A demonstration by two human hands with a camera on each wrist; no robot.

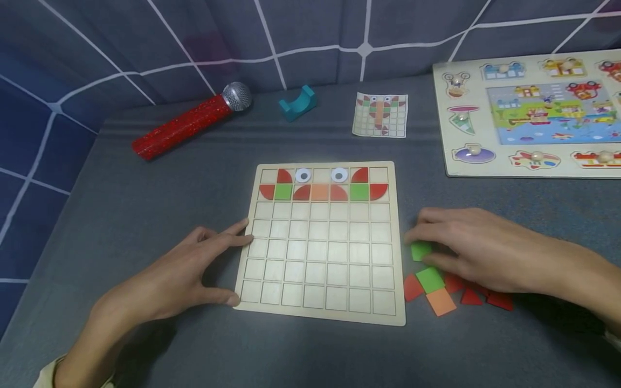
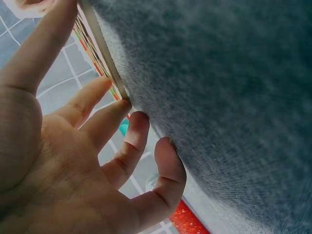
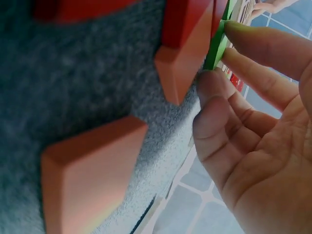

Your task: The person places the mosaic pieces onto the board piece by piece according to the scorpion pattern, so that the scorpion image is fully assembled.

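A wooden grid board [image 1: 317, 318] lies flat, its top two rows filled with red quarter-round pieces [image 1: 379, 192], green squares [image 1: 283, 192], an orange square [image 1: 319, 192] and two eye pieces [image 1: 303, 175]. My left hand [image 1: 181, 272] rests with spread fingers and thumb against the board's left edge. Off the right edge, my right hand [image 1: 477, 245] pinches a green square tile [image 1: 421, 250] between thumb and fingers; the right wrist view shows this green tile [image 3: 215, 53] edge-on. Below that hand lie another green tile [image 1: 430, 279], an orange tile [image 1: 441, 302] and several red pieces [image 1: 471, 297], partly covered.
A small pattern card [image 1: 380, 116] lies behind the board. To its left are a teal curved block [image 1: 298, 103] and a red glittery microphone [image 1: 186, 126]. A wooden knob puzzle [image 1: 466, 170] sits at the back right. Blue grid-patterned cloth [image 1: 320, 32] hangs behind.
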